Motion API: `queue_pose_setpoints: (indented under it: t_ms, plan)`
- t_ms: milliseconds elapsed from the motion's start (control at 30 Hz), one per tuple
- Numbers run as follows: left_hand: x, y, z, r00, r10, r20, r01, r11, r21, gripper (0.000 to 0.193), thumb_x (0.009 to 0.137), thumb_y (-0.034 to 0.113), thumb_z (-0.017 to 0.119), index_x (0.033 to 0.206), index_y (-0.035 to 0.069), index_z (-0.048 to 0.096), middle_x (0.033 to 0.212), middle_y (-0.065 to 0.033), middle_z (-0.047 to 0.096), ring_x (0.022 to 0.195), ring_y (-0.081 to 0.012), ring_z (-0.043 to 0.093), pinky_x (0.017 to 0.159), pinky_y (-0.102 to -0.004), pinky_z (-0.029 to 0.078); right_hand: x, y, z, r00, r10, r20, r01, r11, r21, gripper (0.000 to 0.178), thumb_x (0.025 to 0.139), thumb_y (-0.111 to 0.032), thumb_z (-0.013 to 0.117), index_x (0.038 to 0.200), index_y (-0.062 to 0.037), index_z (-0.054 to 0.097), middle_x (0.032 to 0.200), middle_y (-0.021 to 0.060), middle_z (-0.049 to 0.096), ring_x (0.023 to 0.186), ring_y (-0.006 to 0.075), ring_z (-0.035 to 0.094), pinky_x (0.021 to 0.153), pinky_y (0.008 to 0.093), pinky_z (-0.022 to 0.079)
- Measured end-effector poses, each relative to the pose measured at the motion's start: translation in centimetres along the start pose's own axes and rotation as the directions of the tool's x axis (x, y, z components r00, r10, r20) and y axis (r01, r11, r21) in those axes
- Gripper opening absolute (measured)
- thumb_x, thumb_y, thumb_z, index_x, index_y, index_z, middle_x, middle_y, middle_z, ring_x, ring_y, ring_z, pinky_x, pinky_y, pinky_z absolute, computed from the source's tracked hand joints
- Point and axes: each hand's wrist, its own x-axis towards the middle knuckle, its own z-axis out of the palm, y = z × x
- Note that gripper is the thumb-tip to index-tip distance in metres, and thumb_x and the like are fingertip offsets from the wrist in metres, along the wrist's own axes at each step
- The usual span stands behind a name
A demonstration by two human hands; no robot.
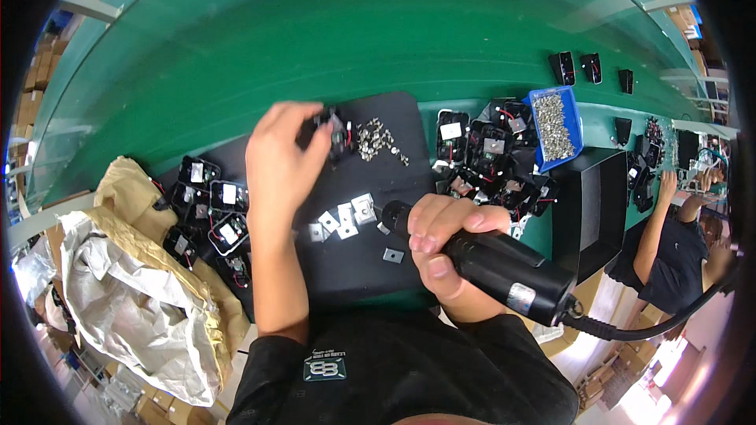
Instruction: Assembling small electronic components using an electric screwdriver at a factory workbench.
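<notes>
At mat centre (= dial hub), blk mat on green surface:

- L hand, at 10–11 o'clock: fingers closed on blk housing, 1 pc., at 12, nr. mat's far edge; gripped by its side, prob. to steady it. Partly hidden by hand.
- R hand, betw. 3 & 4: fingers wrapped round blk corded driver, tip toward 10, cord off to 3; full-barrel grip, prob. for control.
- Loose screws, qty. many, 12–1, just beside housing; prob. heaped there for short reach.
- Metal plates, several, mid-mat, some overlapping, + 1 apart at 5; prob. spread for easy pickup.
- Blue bin, at 2, w/ more screws; prob. bulk stock.
- Other housings: left lot at 9, right lot at 2; prob. grouped to keep mid-mat free.
</notes>
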Motion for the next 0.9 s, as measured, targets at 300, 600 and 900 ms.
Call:
queue_pose_setpoints:
  t_ms: [300, 600, 900]
  plan:
    - [-5.4, -1.8, 0.3, 0.996, 0.068, 0.057, -0.064, 0.996, -0.062, 0.044, 0.076, 0.009, 0.070, 0.118, 0.003, 0.059, 0.114, -0.0153, 0.059, 0.104, -0.0341, 0.057, 0.087, -0.0407, 0.047, 0.2, -0.9, 1.1, 0.996, 0.058, -0.070, -0.071, 0.978, -0.198, 0.049, 0.081, -0.026, 0.071, 0.117, -0.0160, 0.039, 0.072, -0.0024, 0.048, 0.059, 0.0107, 0.047, 0.061, 0.0273, 0.039]
    - [-10.3, -0.2, -0.8, 0.954, 0.300, -0.026, -0.299, 0.936, -0.183, 0.034, 0.058, 0.016, 0.084, 0.085, 0.004, 0.068, 0.080, -0.0073, 0.062, 0.070, -0.0233, 0.058, 0.064, -0.0343, 0.045, 0.0, -2.6, 2.0, 0.991, 0.073, -0.108, -0.070, 0.997, 0.034, 0.049, 0.084, -0.022, 0.068, 0.126, -0.0160, 0.044, 0.078, -0.0032, 0.050, 0.066, 0.0099, 0.047, 0.066, 0.0268, 0.038]
    - [-10.4, -0.8, -0.2, 0.922, 0.380, -0.071, -0.384, 0.885, -0.262, 0.034, 0.057, 0.020, 0.084, 0.085, 0.006, 0.071, 0.077, -0.0032, 0.063, 0.068, -0.0201, 0.057, 0.064, -0.0323, 0.041, -0.1, -3.3, 3.5, 0.996, 0.090, -0.004, -0.090, 0.994, 0.069, 0.050, 0.084, -0.021, 0.070, 0.127, -0.0159, 0.045, 0.076, -0.0034, 0.050, 0.064, 0.0092, 0.048, 0.064, 0.0252, 0.038]
